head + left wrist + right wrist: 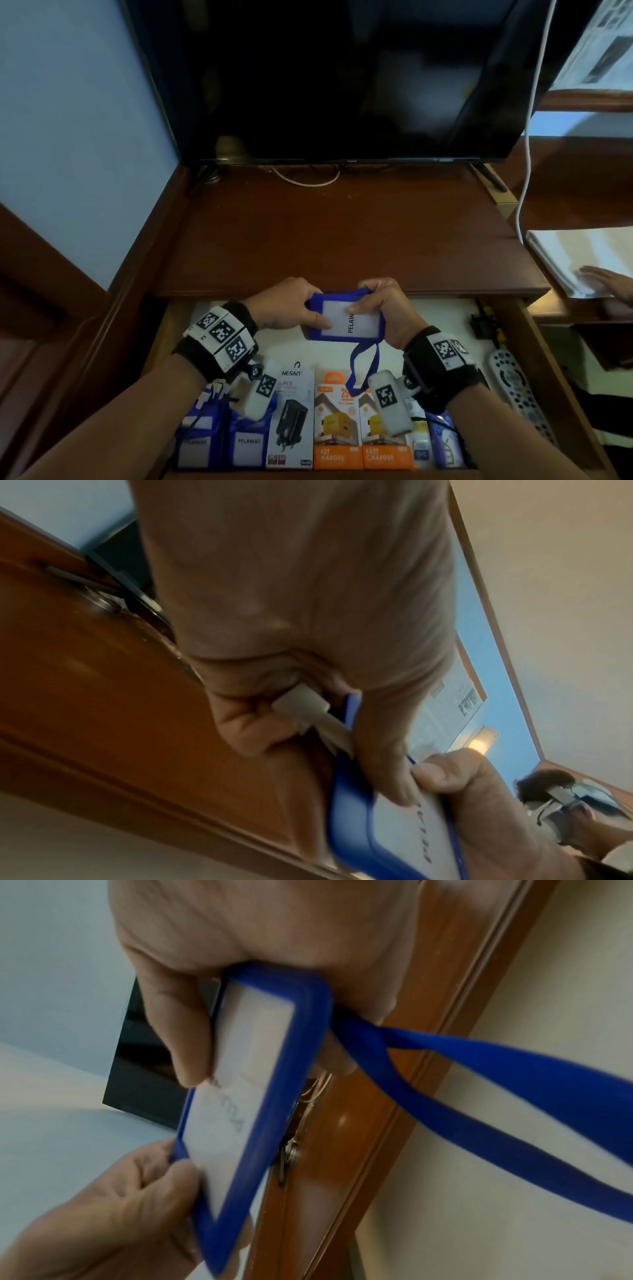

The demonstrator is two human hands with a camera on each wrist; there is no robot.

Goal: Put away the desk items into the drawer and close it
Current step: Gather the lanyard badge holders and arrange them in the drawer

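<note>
A blue badge holder (342, 318) with a white card reading "PELAW…" is held above the back of the open drawer (171, 329). My left hand (291, 305) pinches its left edge, thumb on the card face. My right hand (380, 308) grips its right end, thumb on the card. The blue lanyard (363, 363) loops down from under my right hand. The holder (359, 818) and a white clip (301, 704) show in the left wrist view. From the right wrist, the holder (260, 1085) and lanyard (496, 1074) fill the frame.
The drawer front holds two more blue badge holders (222, 442), a black charger box (291, 418), two orange charger boxes (363, 428) and a purple pack (445, 442). A grey remote (517, 387) lies at its right. A dark monitor (342, 78) stands on the desktop (342, 240). Another person's hand (606, 284) rests on papers at right.
</note>
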